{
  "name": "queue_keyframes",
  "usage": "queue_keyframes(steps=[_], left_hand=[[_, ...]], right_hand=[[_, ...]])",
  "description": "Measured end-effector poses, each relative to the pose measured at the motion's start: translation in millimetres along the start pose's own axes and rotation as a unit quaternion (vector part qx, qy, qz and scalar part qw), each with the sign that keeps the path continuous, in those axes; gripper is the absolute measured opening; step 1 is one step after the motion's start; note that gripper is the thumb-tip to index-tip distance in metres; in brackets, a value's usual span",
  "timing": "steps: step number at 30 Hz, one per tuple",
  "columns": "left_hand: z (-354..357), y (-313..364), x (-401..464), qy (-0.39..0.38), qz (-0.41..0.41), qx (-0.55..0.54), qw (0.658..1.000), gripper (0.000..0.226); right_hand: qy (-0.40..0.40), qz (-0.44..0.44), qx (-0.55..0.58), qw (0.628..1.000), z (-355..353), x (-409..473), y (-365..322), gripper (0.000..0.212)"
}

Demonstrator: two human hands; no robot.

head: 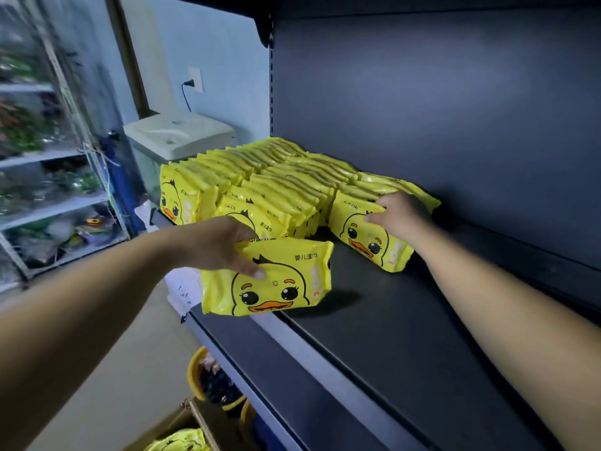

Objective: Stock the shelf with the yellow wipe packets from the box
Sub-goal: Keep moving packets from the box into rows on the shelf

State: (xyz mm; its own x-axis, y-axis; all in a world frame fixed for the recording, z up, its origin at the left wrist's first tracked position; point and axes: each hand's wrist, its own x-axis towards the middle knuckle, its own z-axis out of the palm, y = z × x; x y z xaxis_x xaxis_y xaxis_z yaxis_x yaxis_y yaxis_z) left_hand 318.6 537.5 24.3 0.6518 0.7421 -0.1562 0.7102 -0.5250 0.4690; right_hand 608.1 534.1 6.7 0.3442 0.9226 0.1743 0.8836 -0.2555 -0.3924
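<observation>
Already, three rows of glossy yellow duck-faced plastic wipe packets (260, 177) fill the dark metal shelf (406, 336). Left hand (224, 249) grasps another packet (270, 281) beside them; right hand (400, 213) grips the right row's front packet (367, 239). Below, the brown cardboard box (195, 428) holds more.

My left hand (224, 245) covers the top left corner of the packet (270, 281) it grips. Right hand (401, 214) hides the row's top (374, 187) behind it. Box (185, 431) is cut off at the bottom edge. Left racks (48, 157) are blurred.
</observation>
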Motion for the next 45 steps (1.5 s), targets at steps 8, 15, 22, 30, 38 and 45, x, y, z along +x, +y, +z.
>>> queue_keyframes(steps=[8, 15, 22, 30, 38, 45], left_hand=[[-0.9, -5.7, 12.9, -0.005, -0.012, -0.003, 1.000, 0.020], [-5.6, 10.5, 20.3, -0.022, 0.024, 0.049, 0.998, 0.023], [2.7, 51.0, 19.3, 0.003, 0.135, 0.085, 0.987, 0.026], [24.3, 52.2, 1.3, 0.257, 0.217, 0.025, 0.941, 0.047], [95.0, 4.0, 2.3, 0.150, 0.155, 0.052, 0.975, 0.110], [133.3, -21.3, 16.0, 0.160, 0.138, 0.039, 0.977, 0.099]], right_hand=[[0.061, -0.049, -0.152, 0.985, 9.5, 16.2, 1.6, 0.032], [0.097, -0.096, 0.055, 0.989, -17.1, -32.5, -21.2, 0.049], [-0.240, -0.136, 0.119, 0.954, -39.5, -111.6, -51.9, 0.013], [-0.142, -0.062, 0.097, 0.983, -48.9, -120.5, -29.7, 0.028], [-0.063, 0.043, 0.044, 0.996, -29.8, -71.9, -1.9, 0.029], [-0.031, 0.074, 0.007, 0.997, -4.1, -39.7, -5.5, 0.050]])
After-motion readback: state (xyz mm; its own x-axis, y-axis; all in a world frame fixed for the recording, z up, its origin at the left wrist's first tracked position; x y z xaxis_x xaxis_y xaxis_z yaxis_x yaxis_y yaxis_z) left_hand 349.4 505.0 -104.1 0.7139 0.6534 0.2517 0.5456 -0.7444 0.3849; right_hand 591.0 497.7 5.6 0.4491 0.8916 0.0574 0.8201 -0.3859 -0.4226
